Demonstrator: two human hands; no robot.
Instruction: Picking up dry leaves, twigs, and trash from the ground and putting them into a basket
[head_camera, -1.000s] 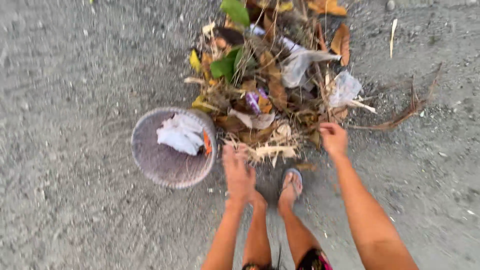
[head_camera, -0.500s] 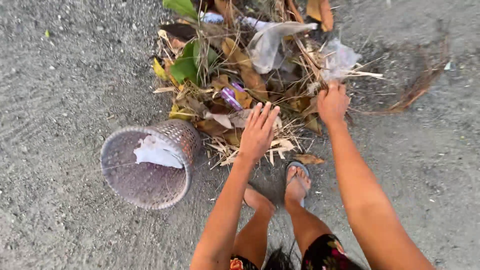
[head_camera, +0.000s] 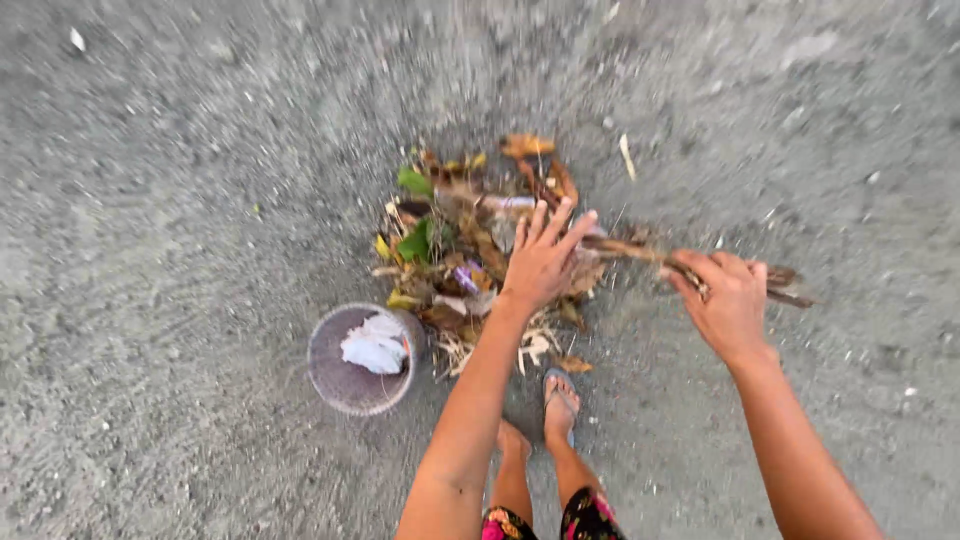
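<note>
- The left hand (head_camera: 541, 262) is spread flat with its fingers (head_camera: 560, 225) fanned wide, palm down over the near right part of the litter pile (head_camera: 470, 250); it grips nothing, and the blur hides whether it presses on the leaves or hovers just above them.
- The right hand (head_camera: 728, 300) is curled shut around a long brown dry stalk (head_camera: 640, 250), whose far-left end reaches into the pile while a short stub sticks out to the right of the fist.
- The stalk lies nearly level, slanting slightly; held by its outer end, it appears to be drawn sideways out of the heap while the flat hand steadies the rest, though that is a judgement.
- The pile, a mix of dry brown leaves, a few green ones, straw and pale scraps, sits on grey sandy ground (head_camera: 180, 200), just beyond the person's feet.
- A round perforated basket (head_camera: 355, 385) stands at the near left edge of the pile, touching or almost touching it, with crumpled white paper (head_camera: 375, 345) inside.
- The basket is left of the left forearm and well apart from the right hand.
- A sandalled foot (head_camera: 560, 400) stands near the straw at the pile's near edge.
</note>
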